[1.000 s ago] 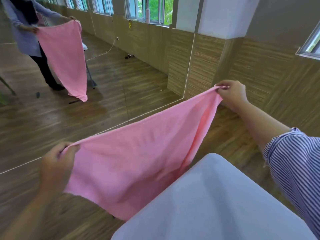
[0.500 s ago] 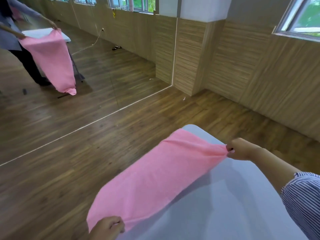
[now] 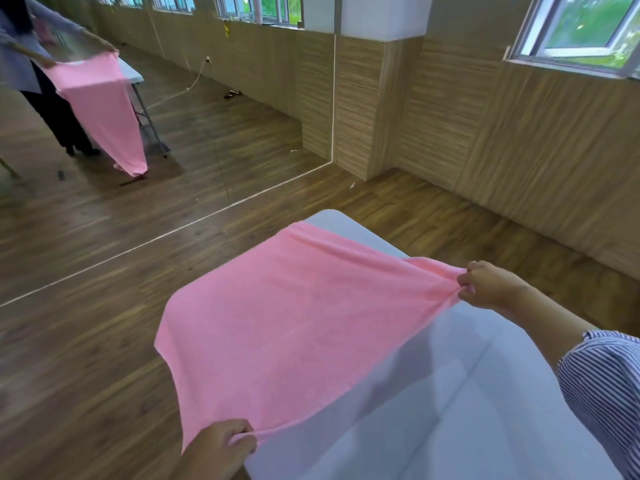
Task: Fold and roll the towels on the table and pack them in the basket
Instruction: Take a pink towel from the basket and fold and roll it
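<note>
A pink towel point(image 3: 294, 317) is stretched over the far left corner of the white table point(image 3: 450, 393), with its far part draping past the table's left edge. My left hand point(image 3: 221, 448) pinches the towel's near corner at the bottom of the view. My right hand point(image 3: 488, 284) pinches the opposite corner at the right, pulling the cloth taut so that it gathers into folds near my fingers. No basket is in view.
A wall mirror point(image 3: 138, 133) on the left reflects a person holding the pink towel at a table. Wood floor point(image 3: 86, 341) surrounds the table. A wood-panelled wall with windows point(image 3: 585, 32) runs along the right.
The towel has come down from hanging in the air onto the table corner. Both hands have moved lower and nearer, still holding its corners, and more cloth now lies spread on the tabletop.
</note>
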Motion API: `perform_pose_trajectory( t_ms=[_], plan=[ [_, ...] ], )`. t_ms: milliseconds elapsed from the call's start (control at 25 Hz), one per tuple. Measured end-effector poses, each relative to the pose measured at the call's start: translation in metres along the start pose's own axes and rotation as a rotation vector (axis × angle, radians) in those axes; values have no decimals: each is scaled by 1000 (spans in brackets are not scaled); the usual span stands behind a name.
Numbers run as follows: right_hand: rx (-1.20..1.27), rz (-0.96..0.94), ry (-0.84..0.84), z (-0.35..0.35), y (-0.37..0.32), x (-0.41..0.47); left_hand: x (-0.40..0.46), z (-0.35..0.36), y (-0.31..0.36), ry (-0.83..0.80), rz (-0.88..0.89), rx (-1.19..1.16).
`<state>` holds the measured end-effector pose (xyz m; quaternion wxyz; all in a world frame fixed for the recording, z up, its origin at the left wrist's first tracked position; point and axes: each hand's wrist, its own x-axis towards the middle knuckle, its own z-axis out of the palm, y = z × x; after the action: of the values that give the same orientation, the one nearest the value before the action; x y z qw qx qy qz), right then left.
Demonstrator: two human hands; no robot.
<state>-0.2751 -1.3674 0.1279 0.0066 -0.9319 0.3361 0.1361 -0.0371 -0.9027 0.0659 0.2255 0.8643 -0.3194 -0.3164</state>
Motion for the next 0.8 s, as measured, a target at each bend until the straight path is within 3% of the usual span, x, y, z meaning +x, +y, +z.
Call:
perform_pose_trajectory(
  t_ms=[400, 800],
  plan=[
    [67, 74, 78, 41, 34, -160, -123, 92, 41, 166, 77, -47],
    [104, 126, 50, 119, 131, -273, -241, 239, 74, 125, 2, -114]
  ],
)
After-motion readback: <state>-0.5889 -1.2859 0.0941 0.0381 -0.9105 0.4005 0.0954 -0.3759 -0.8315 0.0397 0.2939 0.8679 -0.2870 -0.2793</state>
